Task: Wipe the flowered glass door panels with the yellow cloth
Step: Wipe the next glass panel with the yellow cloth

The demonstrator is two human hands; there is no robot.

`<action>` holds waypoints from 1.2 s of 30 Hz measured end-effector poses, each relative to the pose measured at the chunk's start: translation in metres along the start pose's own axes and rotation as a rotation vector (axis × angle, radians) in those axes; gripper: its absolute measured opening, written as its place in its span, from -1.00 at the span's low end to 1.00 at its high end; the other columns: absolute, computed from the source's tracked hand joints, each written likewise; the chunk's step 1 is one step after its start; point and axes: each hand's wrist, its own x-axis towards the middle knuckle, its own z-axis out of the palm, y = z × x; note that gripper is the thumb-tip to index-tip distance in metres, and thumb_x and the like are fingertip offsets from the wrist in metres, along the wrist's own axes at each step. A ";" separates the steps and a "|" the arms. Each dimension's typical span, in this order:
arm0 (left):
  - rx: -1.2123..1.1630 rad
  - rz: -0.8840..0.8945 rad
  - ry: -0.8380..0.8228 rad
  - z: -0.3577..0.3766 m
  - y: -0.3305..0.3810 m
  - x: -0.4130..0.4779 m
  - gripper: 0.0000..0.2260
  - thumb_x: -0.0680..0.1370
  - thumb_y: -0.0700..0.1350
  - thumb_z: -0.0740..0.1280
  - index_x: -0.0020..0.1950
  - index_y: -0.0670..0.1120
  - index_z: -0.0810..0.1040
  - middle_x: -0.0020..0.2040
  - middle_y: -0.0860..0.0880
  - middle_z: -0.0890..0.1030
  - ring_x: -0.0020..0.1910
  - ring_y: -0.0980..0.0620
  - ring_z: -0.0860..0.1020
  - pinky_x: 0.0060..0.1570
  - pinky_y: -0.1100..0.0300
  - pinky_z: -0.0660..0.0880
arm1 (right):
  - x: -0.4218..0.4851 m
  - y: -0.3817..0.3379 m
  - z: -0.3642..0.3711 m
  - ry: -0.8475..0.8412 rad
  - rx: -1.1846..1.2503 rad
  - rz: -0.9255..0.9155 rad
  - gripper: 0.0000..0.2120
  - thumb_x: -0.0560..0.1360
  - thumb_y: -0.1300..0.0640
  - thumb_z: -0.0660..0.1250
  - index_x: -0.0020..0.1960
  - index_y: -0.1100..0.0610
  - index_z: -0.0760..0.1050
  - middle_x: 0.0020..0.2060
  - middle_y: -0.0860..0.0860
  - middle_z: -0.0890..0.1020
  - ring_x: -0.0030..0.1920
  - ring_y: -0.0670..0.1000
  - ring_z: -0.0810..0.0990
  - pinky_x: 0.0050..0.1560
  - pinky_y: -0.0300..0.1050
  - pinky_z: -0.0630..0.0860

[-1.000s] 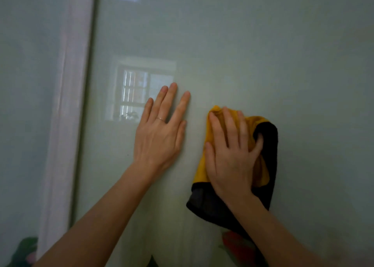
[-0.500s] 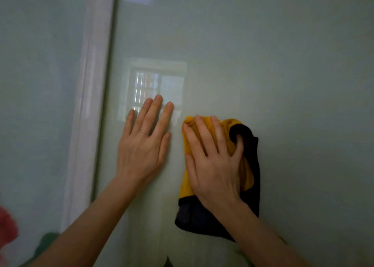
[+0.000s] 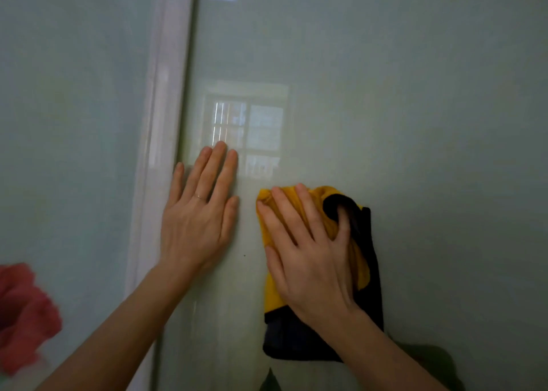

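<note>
My right hand (image 3: pixel 308 260) presses the yellow cloth (image 3: pixel 274 295), which has a black side, flat against the right glass door panel (image 3: pixel 400 108). Its fingers are spread over the cloth, and the little finger sits in a black fold. My left hand (image 3: pixel 198 221) lies flat on the same panel with straight fingers, just left of the cloth and beside the white door frame (image 3: pixel 160 123). A red flower print (image 3: pixel 23 310) shows low on the left glass panel (image 3: pixel 74 123).
A window reflection (image 3: pixel 246 132) shines on the glass above my left hand. Green leaf prints (image 3: pixel 269 381) show at the bottom edge of the right panel. A small dark speck (image 3: pixel 244 255) sits on the glass between my hands.
Both hands and the cloth have slid left across the right panel toward the white frame. My left hand now lies right beside the frame, and the red flower has come into view.
</note>
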 end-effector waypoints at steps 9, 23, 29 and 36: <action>0.005 0.009 -0.007 0.000 0.001 -0.001 -0.49 0.69 -0.03 0.01 0.63 -0.15 0.16 0.63 -0.12 0.17 0.61 -0.08 0.13 0.59 -0.08 -0.03 | -0.026 -0.022 0.008 -0.100 0.041 -0.154 -0.46 0.59 -0.01 0.23 0.57 0.01 0.36 0.60 -0.03 0.28 0.62 0.06 0.16 0.43 0.27 0.09; 0.010 -0.017 -0.057 0.000 0.004 -0.002 -0.49 0.70 -0.02 -0.02 0.64 -0.15 0.13 0.64 -0.12 0.14 0.63 -0.07 0.08 0.59 -0.04 0.02 | 0.024 -0.008 0.012 0.089 0.012 0.052 -0.51 0.65 0.08 0.20 0.57 0.05 0.35 0.59 -0.02 0.31 0.61 0.09 0.22 0.46 0.34 0.02; 0.034 0.019 -0.090 -0.005 -0.001 -0.013 -0.49 0.71 0.00 -0.02 0.63 -0.18 0.14 0.63 -0.14 0.15 0.62 -0.09 0.11 0.58 -0.08 0.08 | -0.015 -0.024 0.014 -0.003 -0.007 -0.109 -0.48 0.62 0.05 0.20 0.58 0.08 0.34 0.59 0.00 0.30 0.60 0.06 0.22 0.42 0.30 0.05; 0.086 0.116 -0.070 -0.012 -0.035 -0.035 -0.48 0.69 -0.03 0.03 0.63 -0.18 0.15 0.63 -0.12 0.16 0.61 -0.07 0.14 0.58 -0.08 0.05 | 0.035 -0.036 0.018 0.076 -0.044 0.125 -0.46 0.64 0.06 0.20 0.60 0.06 0.29 0.60 0.00 0.27 0.61 0.08 0.20 0.42 0.36 0.12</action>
